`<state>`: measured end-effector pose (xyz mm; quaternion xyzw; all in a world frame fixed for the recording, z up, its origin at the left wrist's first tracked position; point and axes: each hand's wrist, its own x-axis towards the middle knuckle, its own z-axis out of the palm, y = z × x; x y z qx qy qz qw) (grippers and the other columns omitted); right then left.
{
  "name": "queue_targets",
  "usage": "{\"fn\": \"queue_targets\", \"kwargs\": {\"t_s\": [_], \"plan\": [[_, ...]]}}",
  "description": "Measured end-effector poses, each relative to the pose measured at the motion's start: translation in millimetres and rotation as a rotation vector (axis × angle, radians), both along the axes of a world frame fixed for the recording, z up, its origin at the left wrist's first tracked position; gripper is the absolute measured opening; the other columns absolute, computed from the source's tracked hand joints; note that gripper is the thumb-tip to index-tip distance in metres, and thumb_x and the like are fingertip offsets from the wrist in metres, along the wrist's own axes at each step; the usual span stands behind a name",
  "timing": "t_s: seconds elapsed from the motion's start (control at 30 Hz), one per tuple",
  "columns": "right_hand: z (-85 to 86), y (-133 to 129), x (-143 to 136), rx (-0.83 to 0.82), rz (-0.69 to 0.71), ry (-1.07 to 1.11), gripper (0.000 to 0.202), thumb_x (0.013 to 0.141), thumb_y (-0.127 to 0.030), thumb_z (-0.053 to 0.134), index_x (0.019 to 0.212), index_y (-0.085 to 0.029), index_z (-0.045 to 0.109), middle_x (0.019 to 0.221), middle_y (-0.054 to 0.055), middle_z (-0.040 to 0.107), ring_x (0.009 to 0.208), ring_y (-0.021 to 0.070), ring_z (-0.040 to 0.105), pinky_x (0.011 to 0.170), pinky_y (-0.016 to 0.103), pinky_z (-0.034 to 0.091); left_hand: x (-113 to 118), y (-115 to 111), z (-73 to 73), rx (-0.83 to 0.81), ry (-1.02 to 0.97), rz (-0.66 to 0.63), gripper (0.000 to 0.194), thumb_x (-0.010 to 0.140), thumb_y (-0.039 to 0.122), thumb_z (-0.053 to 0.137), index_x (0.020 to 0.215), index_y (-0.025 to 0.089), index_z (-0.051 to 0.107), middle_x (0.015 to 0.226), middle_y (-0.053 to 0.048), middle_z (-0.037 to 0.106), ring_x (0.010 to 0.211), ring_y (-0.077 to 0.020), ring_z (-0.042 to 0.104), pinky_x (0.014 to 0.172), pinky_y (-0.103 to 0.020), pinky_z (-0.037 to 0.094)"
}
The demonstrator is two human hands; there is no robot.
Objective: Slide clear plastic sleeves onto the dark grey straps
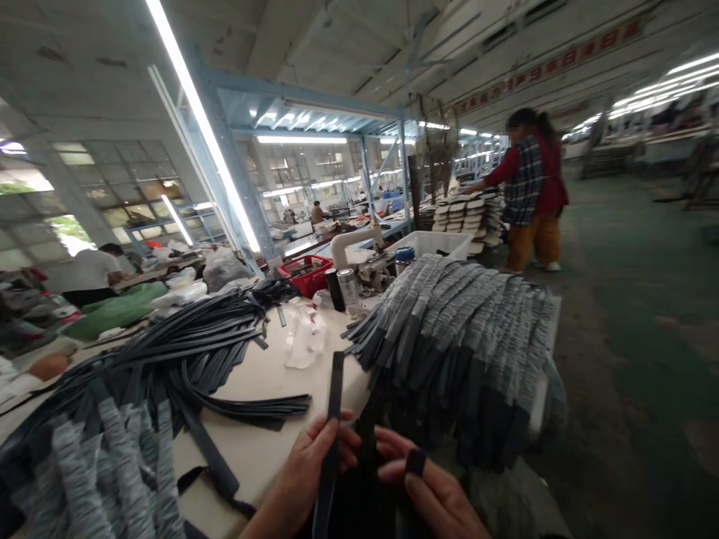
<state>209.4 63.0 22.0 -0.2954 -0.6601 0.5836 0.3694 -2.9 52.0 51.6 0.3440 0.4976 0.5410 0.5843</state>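
Note:
A dark flat strap stands upright in my left hand, pinched between thumb and fingers, its lower end running down towards my lap. To its right, my right hand has its fingers apart and partly curled, with a black band around one finger. I see nothing clearly held in it; the area between the hands is very dark. A heap of dark straps spreads over the pale table at left. Right of my hands lies a thick row of straps with gathered grey covering.
More gathered grey pieces lie at the near left. Behind the table's clear plastic bag are a red basket, bottles and a sewing machine. A person stands at right beside stacked pale pieces.

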Motion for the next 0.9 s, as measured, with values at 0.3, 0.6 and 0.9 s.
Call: {"fn": "queue_targets", "kwargs": {"t_s": [0.3, 0.6, 0.9], "plan": [[35.0, 39.4, -7.0, -0.102, -0.201, 0.464, 0.030, 0.093, -0.045, 0.057, 0.092, -0.022, 0.075, 0.111, 0.007, 0.072, 0.117, 0.0255, 0.059, 0.109, 0.041, 0.037, 43.3, -22.1, -7.0, -0.046, 0.108, -0.472, 0.043, 0.080, 0.055, 0.065, 0.089, 0.013, 0.070, 0.083, -0.010, 0.070, 0.069, -0.0154, 0.063, 0.067, -0.025, 0.044], [20.8, 29.4, -19.8, -0.121, -0.303, 0.500, 0.031, 0.094, -0.046, 0.054, 0.096, -0.022, 0.074, 0.115, 0.008, 0.071, 0.122, 0.0267, 0.056, 0.112, 0.046, 0.034, 59.9, -26.8, 1.8, 0.120, 0.278, -0.264, 0.044, 0.077, 0.047, 0.069, 0.113, 0.021, 0.068, 0.107, -0.008, 0.069, 0.101, -0.0269, 0.060, 0.091, -0.031, 0.044], [28.6, 17.8, -16.4, -0.181, -0.409, 0.469, 0.034, 0.082, -0.057, 0.066, 0.080, -0.024, 0.075, 0.103, 0.007, 0.075, 0.120, 0.0310, 0.057, 0.112, 0.051, 0.034, 71.4, -33.8, -16.5, 0.114, 0.391, -0.387, 0.036, 0.084, 0.049, 0.058, 0.081, 0.017, 0.074, 0.082, -0.007, 0.069, 0.076, -0.0205, 0.058, 0.072, -0.028, 0.045]]}}
